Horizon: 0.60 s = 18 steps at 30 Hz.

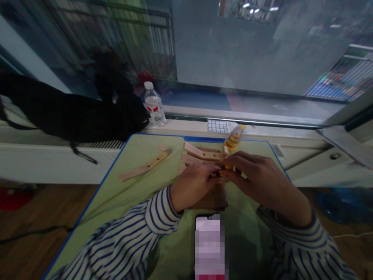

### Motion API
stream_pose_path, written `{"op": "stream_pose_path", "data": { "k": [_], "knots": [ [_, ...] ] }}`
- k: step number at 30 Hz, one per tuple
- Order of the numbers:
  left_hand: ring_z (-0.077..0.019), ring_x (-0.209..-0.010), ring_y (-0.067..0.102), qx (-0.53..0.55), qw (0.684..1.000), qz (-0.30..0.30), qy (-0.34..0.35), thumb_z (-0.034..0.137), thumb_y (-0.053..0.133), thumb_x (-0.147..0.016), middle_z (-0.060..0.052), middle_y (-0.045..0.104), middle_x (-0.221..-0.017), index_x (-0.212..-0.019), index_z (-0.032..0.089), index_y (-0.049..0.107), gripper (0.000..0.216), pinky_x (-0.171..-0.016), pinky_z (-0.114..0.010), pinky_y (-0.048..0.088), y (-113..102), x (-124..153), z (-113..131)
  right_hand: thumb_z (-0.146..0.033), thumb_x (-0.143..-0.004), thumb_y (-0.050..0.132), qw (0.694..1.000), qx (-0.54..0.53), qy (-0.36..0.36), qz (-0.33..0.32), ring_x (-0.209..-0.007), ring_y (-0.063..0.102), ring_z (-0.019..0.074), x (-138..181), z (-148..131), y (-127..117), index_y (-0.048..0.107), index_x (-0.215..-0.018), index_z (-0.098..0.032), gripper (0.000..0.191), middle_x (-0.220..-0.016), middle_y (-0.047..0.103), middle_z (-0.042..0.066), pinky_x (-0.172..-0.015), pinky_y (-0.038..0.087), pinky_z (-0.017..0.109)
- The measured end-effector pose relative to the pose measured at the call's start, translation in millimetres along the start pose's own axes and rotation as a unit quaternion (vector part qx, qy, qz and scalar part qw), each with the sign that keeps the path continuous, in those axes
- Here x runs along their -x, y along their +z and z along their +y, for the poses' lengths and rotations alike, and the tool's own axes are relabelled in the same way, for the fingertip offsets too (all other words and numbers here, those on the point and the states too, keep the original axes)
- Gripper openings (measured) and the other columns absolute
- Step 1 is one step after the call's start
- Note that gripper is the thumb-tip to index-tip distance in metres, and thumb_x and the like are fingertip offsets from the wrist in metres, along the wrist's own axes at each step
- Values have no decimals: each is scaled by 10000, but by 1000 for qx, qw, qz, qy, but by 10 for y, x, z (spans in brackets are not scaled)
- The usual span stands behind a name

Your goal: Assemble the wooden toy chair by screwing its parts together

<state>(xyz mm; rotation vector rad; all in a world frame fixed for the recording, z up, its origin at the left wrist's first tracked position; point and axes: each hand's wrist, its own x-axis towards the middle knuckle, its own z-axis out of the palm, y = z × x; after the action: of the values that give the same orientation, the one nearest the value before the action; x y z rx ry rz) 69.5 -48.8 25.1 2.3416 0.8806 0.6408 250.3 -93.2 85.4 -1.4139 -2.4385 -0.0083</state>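
Note:
My left hand (192, 182) is closed, its thumb and fingertips pressed together over the wooden pieces; what it pinches is hidden. My right hand (259, 179) is also closed, its thumb and fingers around a small yellow-and-black piece (229, 167) whose kind I cannot make out. The fingertips of both hands nearly meet. Under and behind them lie light wooden slats (208, 154) with drilled holes, side by side. A darker wooden part (214, 198) shows below my left wrist. Apart on the left lies a bent wooden strip (145, 166) with holes.
The green table (116, 210) has a blue edge. A phone (208, 245) lies near me. At the back stands a clear bottle with yellow cap and base (234, 137). On the sill are a water bottle (154, 107), a black bag (87, 116) and a gridded sheet (218, 126).

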Motion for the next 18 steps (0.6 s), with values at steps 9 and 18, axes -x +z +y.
{"op": "stream_pose_path", "data": {
  "k": [9,18],
  "knots": [
    [-186,-878,646,21,999,20,15,311,557,-896,-29,709,-984,-981,189,664,183,-736,-294,449,18,-42,-27,-298,-914,528,1000,-10,-17,21,-972,659,241,-15,-2,10,590,-1151,-190,268,-1132,671,83,-832,526,395],
    [-210,-899,654,-9,1000,13,3,366,527,-907,-34,708,-1000,-1021,205,652,234,-750,-318,463,36,-29,-45,-207,-928,484,998,-26,-54,34,-983,662,212,1,25,25,610,-1130,-189,239,-1148,679,70,-858,533,367]
  ]
}}
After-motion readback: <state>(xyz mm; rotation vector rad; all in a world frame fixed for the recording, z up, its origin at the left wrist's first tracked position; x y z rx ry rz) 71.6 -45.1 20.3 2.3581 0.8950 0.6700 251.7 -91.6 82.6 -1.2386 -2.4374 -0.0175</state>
